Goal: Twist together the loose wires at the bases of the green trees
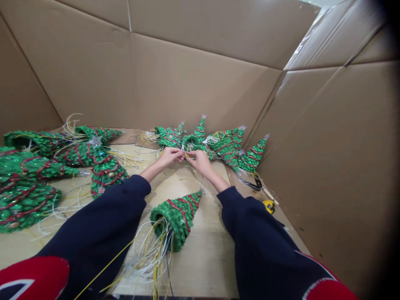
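Observation:
Both arms reach out over the table, and my hands meet near its back. My left hand (171, 156) has its fingers pinched together on something too small to make out. Close beside it, my right hand (200, 160) pinches a thin yellow wire (186, 155). Nearer to me, between my forearms, a small green tree with red garland (183, 214) lies on its side. White and yellow wires (156, 246) spill from its hollow base toward the front edge. Just behind my hands lie more small green trees (228, 146).
Several decorated trees (28, 183) with loose wires lie at the left. On the right are black-handled scissors (251, 184) and a yellow tape measure (268, 206). Cardboard walls (200, 79) enclose the wooden table (206, 266) at the back and sides.

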{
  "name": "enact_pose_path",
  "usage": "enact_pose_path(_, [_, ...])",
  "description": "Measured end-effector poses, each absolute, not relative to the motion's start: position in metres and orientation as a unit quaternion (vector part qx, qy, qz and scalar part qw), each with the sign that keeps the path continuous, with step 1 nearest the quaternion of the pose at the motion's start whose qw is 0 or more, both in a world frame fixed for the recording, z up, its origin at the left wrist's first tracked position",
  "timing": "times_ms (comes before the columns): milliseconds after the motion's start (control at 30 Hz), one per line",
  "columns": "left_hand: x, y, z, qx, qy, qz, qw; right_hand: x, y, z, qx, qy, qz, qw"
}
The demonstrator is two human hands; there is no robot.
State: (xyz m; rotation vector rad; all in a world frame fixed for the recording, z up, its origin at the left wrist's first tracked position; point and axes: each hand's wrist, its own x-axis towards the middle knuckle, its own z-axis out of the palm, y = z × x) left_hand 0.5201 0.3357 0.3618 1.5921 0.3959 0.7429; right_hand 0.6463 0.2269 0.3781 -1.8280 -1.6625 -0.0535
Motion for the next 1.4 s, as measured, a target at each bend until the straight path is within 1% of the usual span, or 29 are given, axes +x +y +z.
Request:
enact_pose_path(233, [0.518, 0.337, 0.365, 0.708, 0.165, 0.307, 0.614, 0.648, 0.230, 0.378, -0.692, -0.637, -0.012, 0.339])
enact_pose_path(467, [0.523, 0.334, 0.367, 0.725, 0.169, 0.355, 0.566, 0.641, 0.230, 0.378, -0.704, -0.618, -0.007, 0.350])
enact_pose_path(567, [0.526, 0.334, 0.366, 0.720, 0.183, 0.371, 0.557, 0.635, 0.233, 0.374, -0.719, -0.596, -0.015, 0.358])
enact_pose_path(633, [0.529, 0.335, 0.364, 0.713, 0.194, 0.378, 0.558, 0.631, 0.234, 0.371, -0.732, -0.586, -0.032, 0.347])
enact_pose_path(733, [0.533, 0.335, 0.364, 0.699, 0.210, 0.381, 0.568, 0.628, 0.235, 0.368, -0.740, -0.585, -0.067, 0.326])
enact_pose_path(933, [0.533, 0.330, 0.367, 0.655, 0.242, 0.366, 0.616, 0.626, 0.231, 0.367, -0.730, -0.573, -0.101, 0.358])
enact_pose_path(1167, [0.531, 0.326, 0.370, 0.604, 0.268, 0.350, 0.664, 0.625, 0.224, 0.371, -0.705, -0.609, -0.201, 0.302])
enact_pose_path(1267, [0.531, 0.325, 0.370, 0.596, 0.268, 0.347, 0.672, 0.628, 0.222, 0.374, -0.693, -0.629, -0.196, 0.294])
enact_pose_path(1400, [0.531, 0.325, 0.369, 0.603, 0.263, 0.342, 0.671, 0.633, 0.223, 0.376, -0.693, -0.624, -0.157, 0.325])
